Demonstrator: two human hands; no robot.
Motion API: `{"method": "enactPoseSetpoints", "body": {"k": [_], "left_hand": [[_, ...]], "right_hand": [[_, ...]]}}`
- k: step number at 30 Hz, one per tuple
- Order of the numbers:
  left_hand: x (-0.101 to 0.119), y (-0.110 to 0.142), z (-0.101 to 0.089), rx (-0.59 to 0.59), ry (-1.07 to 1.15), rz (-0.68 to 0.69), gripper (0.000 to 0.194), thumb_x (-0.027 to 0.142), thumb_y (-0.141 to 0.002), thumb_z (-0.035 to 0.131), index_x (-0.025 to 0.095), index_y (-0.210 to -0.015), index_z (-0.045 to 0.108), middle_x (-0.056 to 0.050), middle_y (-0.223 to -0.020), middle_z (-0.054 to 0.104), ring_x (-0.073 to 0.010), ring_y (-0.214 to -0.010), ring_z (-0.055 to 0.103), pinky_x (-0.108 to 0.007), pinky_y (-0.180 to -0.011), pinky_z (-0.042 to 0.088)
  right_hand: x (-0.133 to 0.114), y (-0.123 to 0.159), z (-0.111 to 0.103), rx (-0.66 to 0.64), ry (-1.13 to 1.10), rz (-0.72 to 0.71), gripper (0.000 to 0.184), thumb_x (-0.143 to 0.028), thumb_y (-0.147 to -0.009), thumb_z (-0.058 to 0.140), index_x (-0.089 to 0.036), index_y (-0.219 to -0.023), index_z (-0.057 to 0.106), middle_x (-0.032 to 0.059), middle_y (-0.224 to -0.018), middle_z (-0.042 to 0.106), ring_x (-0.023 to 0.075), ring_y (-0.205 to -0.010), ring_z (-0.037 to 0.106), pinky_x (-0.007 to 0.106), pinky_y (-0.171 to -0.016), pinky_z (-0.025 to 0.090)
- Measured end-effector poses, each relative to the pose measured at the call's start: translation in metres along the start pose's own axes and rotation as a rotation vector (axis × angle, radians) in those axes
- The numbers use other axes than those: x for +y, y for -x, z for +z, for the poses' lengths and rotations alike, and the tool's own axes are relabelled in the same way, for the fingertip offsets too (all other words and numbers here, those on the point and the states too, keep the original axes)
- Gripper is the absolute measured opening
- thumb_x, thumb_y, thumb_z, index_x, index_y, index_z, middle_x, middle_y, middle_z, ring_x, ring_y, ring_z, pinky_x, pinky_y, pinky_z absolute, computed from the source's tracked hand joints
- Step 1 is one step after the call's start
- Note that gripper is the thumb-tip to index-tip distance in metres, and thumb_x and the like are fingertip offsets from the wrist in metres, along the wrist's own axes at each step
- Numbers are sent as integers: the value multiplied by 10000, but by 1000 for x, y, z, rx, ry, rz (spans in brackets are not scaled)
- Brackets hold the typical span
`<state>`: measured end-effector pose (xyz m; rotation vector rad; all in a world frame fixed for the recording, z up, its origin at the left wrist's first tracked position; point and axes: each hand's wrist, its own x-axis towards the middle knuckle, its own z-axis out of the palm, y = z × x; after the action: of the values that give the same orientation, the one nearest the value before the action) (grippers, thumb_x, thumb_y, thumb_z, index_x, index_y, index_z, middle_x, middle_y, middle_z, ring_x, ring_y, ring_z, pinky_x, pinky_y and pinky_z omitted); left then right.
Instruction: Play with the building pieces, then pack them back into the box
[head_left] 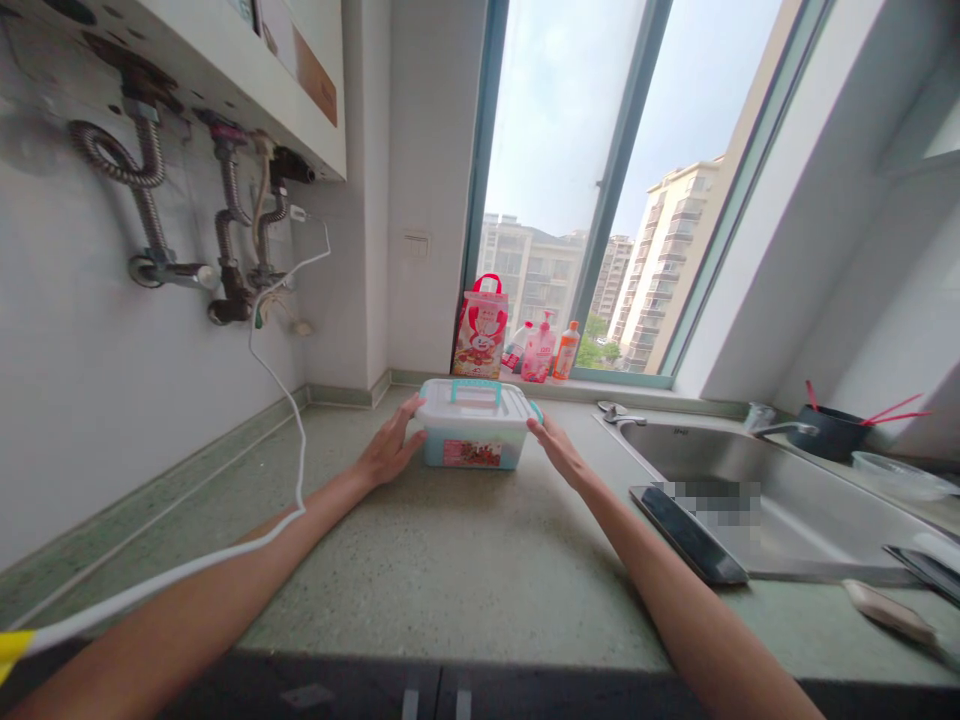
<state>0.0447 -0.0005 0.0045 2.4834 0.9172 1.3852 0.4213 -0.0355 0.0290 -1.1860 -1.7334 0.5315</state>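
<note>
A small plastic storage box (474,424) stands on the counter near the window wall. Its lid (517,405) is white and on, with a light-blue handle (476,386) lying across the top; the body is pale blue with a red picture label (472,454) in front. My left hand (391,446) holds the box's left side, thumb toward the front and fingers at the lid's edge. On the opposite side my right hand (556,446) grips near the blue latch (535,411), its far fingers partly hidden.
A steel sink (697,440) with a phone (690,530) at its near rim lies right. A white cable (302,450) hangs across my left forearm. Against the window stand a red-white bag (482,335), a pink pump bottle (538,352) and an orange bottle (567,352).
</note>
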Motion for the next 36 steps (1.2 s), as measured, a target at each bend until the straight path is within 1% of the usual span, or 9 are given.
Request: {"method": "enactPoseSetpoints", "body": {"k": [5,8,11,16,22,26,31,33,36], "left_hand": [[-2,2,0,-36,71,-83,629,496,-1074,472,270,-1640,318,-158,-1743,282,-295,-1272,681,-502,-1144,514],[-2,3,-2,-45,62,-115,635,521,-1068,475,304,-1643,314,-137,-1749,280,-278,-1149,741,-475,-1108,531],[1,2,-3,-46,29,-132,629,538,-1067,466,332,-1642,318,-127,-1739,309,-269,-1056,768,-485,-1101,521],[4,2,-5,-50,-1,-149,641,542,-1050,489,347,-1640,329,-131,-1729,330,-247,-895,788,-469,-1021,564],[2,3,-4,-89,-6,-144,701,535,-1039,515,365,-1661,242,-125,-1755,265,-239,-934,785,-455,-1013,575],[4,2,-3,-109,-10,-149,765,527,-1028,530,340,-1675,168,-150,-1725,331,-230,-933,776,-457,-990,592],[5,0,-1,-102,-20,-161,821,528,-1010,560,325,-1682,135,-150,-1629,477,-239,-931,767,-437,-921,612],[4,0,-1,-112,-4,-169,836,533,-1013,554,333,-1689,105,-134,-1615,496,-245,-948,767,-442,-941,608],[2,0,-2,-119,12,-169,861,544,-1016,551,328,-1699,75,-140,-1669,421,-249,-986,763,-460,-992,595]], "right_hand": [[8,2,11,29,-69,-28,1086,-823,-849,618,-267,-1699,232,135,-1719,347,349,-1558,375,533,-1239,382],[14,3,15,36,-77,5,1129,-795,-832,673,-292,-1709,169,121,-1766,229,344,-1588,315,537,-1239,382],[15,4,16,18,-70,14,1135,-764,-837,695,-302,-1711,138,116,-1775,194,341,-1593,301,538,-1210,422],[14,4,14,16,-3,-6,1078,-714,-883,675,-291,-1713,132,130,-1752,265,346,-1574,340,562,-1189,446],[13,2,9,25,102,-63,946,-685,-916,642,-286,-1686,265,112,-1694,400,357,-1523,432,577,-1216,418],[13,2,9,70,165,-154,847,-651,-931,652,-316,-1648,351,101,-1649,474,351,-1508,463,603,-1225,398],[2,4,9,149,304,-306,500,-531,-953,678,-278,-1383,634,132,-1668,438,344,-1497,479,560,-1218,408],[-5,5,9,169,346,-379,352,-474,-965,678,-270,-1252,683,136,-1608,516,331,-1442,536,544,-1182,446],[-15,6,7,189,389,-493,236,-421,-963,698,-256,-1131,681,131,-1376,693,315,-1335,615,514,-1116,488]]}}
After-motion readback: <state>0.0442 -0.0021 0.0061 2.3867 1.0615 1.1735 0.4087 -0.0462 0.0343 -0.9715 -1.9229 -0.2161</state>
